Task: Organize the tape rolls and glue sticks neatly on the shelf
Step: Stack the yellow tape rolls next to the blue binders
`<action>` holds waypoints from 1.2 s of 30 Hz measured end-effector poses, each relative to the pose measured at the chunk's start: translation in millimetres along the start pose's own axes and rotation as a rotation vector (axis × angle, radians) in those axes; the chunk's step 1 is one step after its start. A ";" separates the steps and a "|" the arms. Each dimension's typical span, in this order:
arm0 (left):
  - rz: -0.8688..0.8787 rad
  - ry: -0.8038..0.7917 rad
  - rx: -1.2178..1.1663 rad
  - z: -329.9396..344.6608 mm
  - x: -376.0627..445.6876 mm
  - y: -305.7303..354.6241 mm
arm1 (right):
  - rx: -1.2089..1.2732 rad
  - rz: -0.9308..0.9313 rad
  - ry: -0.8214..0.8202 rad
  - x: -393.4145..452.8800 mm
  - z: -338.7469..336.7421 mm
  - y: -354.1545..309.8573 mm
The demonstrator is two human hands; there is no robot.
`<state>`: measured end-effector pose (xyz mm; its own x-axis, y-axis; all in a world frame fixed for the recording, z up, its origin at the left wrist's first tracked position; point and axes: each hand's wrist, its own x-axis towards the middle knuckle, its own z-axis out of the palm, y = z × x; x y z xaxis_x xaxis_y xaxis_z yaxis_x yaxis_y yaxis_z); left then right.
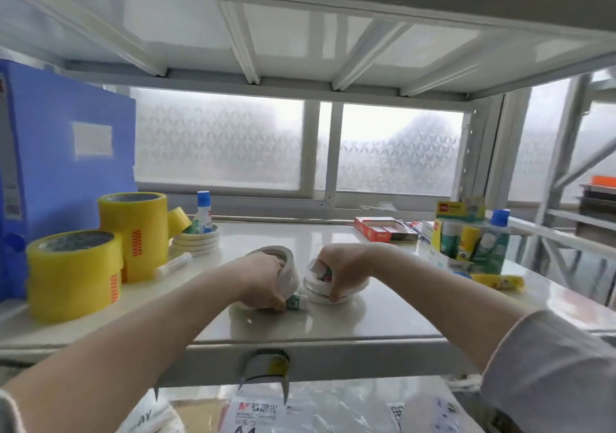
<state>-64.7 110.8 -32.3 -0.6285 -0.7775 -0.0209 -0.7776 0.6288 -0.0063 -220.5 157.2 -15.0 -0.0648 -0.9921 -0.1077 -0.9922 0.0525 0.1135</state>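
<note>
Mid-shelf [383,252]: your left hand [263,277] grip clamped on white tape rolls [283,266] plus small glue stick [295,302]; right hand [336,266] grip clamped on flat white roll stack [320,291]. Keep stacks square, slide toward yellow tape rolls [133,229].

**Colours on my shelf**

My left hand [266,274] grips a white tape roll [278,266]. Beside it, the yellow tape stacks [133,229] carry orange print. The file box [60,152] is blue, its label white. The glue bottle [204,211] has a blue cap. The window film [220,142] shows what looks like a petal pattern.
</note>
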 end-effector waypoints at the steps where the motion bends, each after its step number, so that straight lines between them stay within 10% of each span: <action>1: 0.022 0.000 -0.007 0.4 1.3 10.8 | 0.015 0.020 0.000 -11.8 1.5 9.2; 20: 0.435 0.038 0.020 -5.8 51.6 250.9 | 0.086 0.354 -0.082 -150.9 34.1 199.4; 36: 0.506 0.053 0.020 -5.7 80.3 293.2 | 0.157 0.384 -0.114 -142.5 40.9 249.0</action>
<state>-343.2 232.6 -30.1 -0.9269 -0.3745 0.0241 -0.3751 0.9266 -0.0274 -462.7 316.3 -11.8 -0.4353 -0.8786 -0.1964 -0.8973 0.4410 0.0161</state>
